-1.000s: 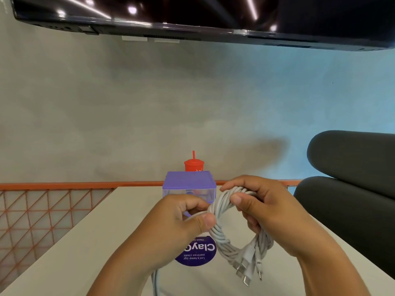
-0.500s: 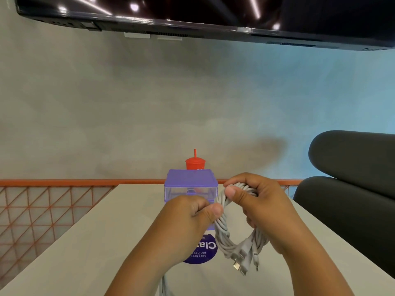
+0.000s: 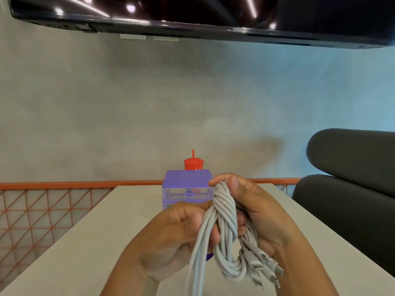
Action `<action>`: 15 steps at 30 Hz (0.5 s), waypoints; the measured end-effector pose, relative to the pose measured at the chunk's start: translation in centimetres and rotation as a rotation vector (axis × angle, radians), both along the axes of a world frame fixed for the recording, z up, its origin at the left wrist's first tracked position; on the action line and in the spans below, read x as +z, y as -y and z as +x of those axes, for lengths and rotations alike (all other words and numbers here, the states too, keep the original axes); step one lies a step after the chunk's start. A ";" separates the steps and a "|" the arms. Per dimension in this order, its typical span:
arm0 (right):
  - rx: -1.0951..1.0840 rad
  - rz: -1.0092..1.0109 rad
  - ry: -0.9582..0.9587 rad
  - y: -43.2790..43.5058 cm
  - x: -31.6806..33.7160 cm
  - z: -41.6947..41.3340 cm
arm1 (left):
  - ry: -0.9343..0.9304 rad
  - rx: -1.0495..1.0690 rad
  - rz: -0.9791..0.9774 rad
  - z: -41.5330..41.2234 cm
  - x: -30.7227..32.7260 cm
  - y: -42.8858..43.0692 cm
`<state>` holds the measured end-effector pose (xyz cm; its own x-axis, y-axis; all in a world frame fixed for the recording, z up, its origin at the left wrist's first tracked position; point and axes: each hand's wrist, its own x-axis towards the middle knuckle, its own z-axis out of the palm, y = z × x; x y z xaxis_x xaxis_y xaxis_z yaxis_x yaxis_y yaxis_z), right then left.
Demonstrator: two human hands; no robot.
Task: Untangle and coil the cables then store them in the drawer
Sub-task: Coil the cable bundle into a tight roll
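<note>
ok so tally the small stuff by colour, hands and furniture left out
grey: 1, the cable bundle
purple: 2, the drawer box and a flat sliver by the cables
red: 1, the cup with a straw
total: 4

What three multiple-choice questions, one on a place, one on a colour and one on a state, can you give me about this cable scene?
1. Where does the red cup stand? A behind the purple drawer box; B left of it; C in a hand.
2. What colour are the cables? A black; B orange; C light grey.
3. How are the cables held? A flat on the table; B in both hands; C inside a drawer.
Answers: 1 A, the box hides the cup's base. 2 C, every strand is pale grey. 3 B, the left hand and right hand both grip them.
</note>
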<state>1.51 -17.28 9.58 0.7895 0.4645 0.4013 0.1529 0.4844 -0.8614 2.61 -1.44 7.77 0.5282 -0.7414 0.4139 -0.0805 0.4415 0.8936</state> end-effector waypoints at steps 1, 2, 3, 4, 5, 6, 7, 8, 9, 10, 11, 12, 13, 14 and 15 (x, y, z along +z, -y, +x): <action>-0.017 0.014 -0.005 -0.1 0.0 0.0 | -0.099 0.092 0.069 1.2 -0.3 0.6; -0.050 0.011 -0.005 -0.1 -0.1 0.2 | -0.128 0.166 0.106 2.0 -0.7 1.2; -0.085 -0.006 0.003 0.0 -0.1 0.2 | -0.077 0.188 0.107 2.3 -1.6 1.1; -0.112 -0.023 0.015 0.0 -0.1 0.2 | -0.067 0.210 0.099 1.9 -1.6 1.2; -0.116 -0.024 0.022 0.1 -0.1 0.2 | -0.040 0.244 0.084 1.8 -1.6 1.1; -0.101 -0.009 0.018 0.1 -0.2 0.2 | -0.060 0.228 0.071 1.8 -1.2 1.3; -0.074 0.007 0.010 0.0 -0.2 0.1 | -0.001 0.196 0.074 1.1 -0.8 1.4; -0.049 0.012 0.008 0.0 -0.2 -0.1 | 0.055 0.124 0.051 0.1 -0.6 1.6; -0.030 0.010 0.007 -0.1 -0.3 -0.2 | 0.094 0.053 0.017 -0.5 -0.7 1.3; -0.024 0.007 0.006 -0.2 -0.4 -0.2 | 0.069 -0.041 -0.032 -0.9 -0.7 1.0; -0.037 -0.007 0.010 -0.2 -0.5 -0.2 | 0.015 -0.106 -0.064 -1.3 -0.7 1.1; -0.070 -0.031 0.025 -0.2 -0.6 0.1 | -0.030 -0.147 -0.087 -1.6 -0.6 1.4; -0.103 -0.049 0.046 -0.2 -0.6 0.2 | -0.073 -0.143 -0.103 -1.4 -0.7 1.5; -0.124 -0.047 0.064 -0.2 -0.6 0.4 | -0.083 -0.125 -0.097 -1.5 -0.5 1.5; -0.130 -0.028 0.071 -0.2 -0.7 0.6 | -0.100 -0.084 -0.094 -0.9 -0.4 1.7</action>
<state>2.11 -17.05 8.92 0.8135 0.3721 0.4469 0.2741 0.4324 -0.8590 1.68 -3.17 7.41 0.5079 -0.7450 0.4324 0.0474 0.5254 0.8495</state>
